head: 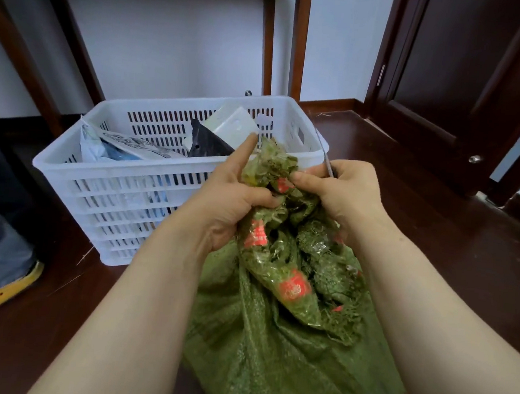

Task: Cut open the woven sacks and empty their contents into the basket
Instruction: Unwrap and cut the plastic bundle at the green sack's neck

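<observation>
A white slotted plastic basket (pixel 120 162) stands on the dark brown wooden floor (pixel 437 243) near the white wall. In it lie a white-and-blue printed plastic packet (pixel 121 147), a black pouch (pixel 208 144) and flat white packages (pixel 232 124), all leaning against one another. Just in front of the basket, nearer the person, a green woven sack (pixel 270 348) with red printed marks sits on the floor, its body full and its neck gathered into a crumpled bunch.

The left hand (pixel 231 203) grips that bunched neck from the left, fingers curled into the cloth, while the index finger points straight up. The right hand (pixel 350 193) is curled round a thin grey metal blade (pixel 324 153) that rises from its fist toward the basket's rim; its thumb presses the sack's neck from the right.
</observation>
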Motion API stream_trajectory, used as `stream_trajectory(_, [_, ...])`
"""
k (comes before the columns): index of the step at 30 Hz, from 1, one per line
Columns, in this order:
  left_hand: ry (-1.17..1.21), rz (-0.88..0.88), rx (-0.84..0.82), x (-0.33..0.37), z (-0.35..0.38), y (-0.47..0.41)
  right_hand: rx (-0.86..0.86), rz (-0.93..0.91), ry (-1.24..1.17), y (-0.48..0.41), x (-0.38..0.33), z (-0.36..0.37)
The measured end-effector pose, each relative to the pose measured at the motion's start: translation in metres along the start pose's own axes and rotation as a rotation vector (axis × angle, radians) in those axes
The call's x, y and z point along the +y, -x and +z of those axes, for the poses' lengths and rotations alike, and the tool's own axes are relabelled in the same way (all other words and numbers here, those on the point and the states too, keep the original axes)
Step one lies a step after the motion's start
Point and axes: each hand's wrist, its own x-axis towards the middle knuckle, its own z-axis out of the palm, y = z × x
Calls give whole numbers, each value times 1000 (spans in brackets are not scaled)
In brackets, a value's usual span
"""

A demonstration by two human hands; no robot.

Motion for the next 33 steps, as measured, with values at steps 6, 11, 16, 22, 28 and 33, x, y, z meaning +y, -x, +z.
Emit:
stream_trajectory(6, [-171,138,79,0,2,1,-147,73,-262,8,-15,-6])
stream_trajectory(11, [-15,107,339,-7,5,-2,-230,37,-90,13,-19,-3])
stream_trajectory(16, [18,28,374,-5,5,2,-227,5,3,5,-14,-4])
stream_trajectory(22, [-43,-140,253,4,4,9,-75,-109,118,-5,0,-2])
stream_trajectory(28, [-750,92,460,7,-7,5,-1,-31,158,-12,6,-4])
stream_trajectory(33, [-890,453,153,14,6,9,-69,-39,64,-11,-6,-2])
